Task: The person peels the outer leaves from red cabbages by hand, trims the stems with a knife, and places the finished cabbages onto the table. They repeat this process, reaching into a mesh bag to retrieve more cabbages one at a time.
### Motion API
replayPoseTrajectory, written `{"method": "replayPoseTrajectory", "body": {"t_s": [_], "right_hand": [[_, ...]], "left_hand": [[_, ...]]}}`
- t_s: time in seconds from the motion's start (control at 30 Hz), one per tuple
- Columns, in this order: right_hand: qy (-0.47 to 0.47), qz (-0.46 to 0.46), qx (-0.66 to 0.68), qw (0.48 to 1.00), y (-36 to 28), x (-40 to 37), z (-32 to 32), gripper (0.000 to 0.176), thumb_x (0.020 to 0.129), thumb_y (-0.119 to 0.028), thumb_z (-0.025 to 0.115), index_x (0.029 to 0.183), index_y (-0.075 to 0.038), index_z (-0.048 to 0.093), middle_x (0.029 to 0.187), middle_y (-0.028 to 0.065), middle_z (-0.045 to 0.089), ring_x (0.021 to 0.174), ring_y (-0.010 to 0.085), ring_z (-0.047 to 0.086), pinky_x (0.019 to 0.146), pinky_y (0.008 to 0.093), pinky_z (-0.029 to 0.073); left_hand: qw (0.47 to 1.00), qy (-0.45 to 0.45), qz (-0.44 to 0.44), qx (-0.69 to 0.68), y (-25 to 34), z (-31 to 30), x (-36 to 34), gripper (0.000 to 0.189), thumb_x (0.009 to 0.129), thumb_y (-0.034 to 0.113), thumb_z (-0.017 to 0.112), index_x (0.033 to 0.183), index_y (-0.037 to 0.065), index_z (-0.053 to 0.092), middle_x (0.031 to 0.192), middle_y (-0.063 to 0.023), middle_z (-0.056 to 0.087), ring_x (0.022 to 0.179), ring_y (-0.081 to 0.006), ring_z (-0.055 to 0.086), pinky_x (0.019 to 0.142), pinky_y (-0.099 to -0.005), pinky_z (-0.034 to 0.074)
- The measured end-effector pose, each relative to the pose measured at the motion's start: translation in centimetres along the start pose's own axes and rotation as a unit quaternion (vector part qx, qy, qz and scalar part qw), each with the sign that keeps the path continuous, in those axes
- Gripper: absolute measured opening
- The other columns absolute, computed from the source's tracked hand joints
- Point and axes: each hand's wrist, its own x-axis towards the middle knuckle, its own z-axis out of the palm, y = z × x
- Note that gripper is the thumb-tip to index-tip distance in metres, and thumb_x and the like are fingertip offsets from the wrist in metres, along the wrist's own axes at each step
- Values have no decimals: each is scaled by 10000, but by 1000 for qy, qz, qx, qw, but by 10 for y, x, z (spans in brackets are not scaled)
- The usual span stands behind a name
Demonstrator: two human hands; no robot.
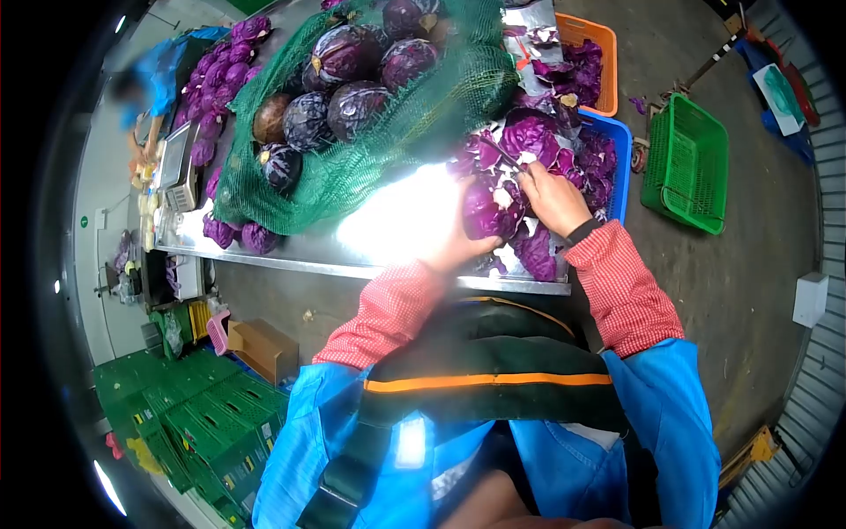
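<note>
My left hand (449,245) is wrapped round the near left side of a red cabbage (483,210), just above the steel table's front edge. A knife (500,152) is gripped in my right hand (557,203), its thin dark blade pointing up and left over the cabbage. Loose purple leaves (531,134) lie heaped beyond and beside both hands. Farther left, a green mesh sack (352,167) lies open around several whole red cabbages (345,53). Glare on the steel washes out the area left of my hands.
A blue crate (622,167) and an orange crate (586,26) with leaves adjoin the table's right side. A green crate (686,163) stands on the floor. Trimmed cabbages (211,84) line the far left near a scale (179,167) and another person (163,84). Green crates (203,423) are stacked lower left.
</note>
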Motion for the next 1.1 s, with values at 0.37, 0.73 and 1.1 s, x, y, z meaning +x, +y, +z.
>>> {"method": "replayPoseTrajectory", "body": {"t_s": [0.37,0.73,1.1], "right_hand": [[120,-154,-111,974,1,-52,-7,243,948,-290,546,865,-61,536,645,158,628,560,339,634,492,446,501],[132,-13,-169,977,46,2,10,279,978,-268,469,846,-40,558,641,179,647,596,365,658,530,473,528],[90,-117,-182,972,8,-75,-8,217,913,-248,597,817,-58,552,658,139,635,558,316,638,500,417,511]], "left_hand": [[990,0,-127,-58,-5,3,25,925,580,366,863,1321,3,446,1224,-225,487,1156,-353,510,1001,-419,438],[996,2,-88,4,1,9,23,1009,578,360,865,1372,-34,384,1224,-250,471,1153,-366,512,1002,-418,442],[994,-20,-98,-34,-1,2,20,1023,604,324,854,1412,-29,335,1283,-251,432,1200,-377,475,1033,-431,420]]}}
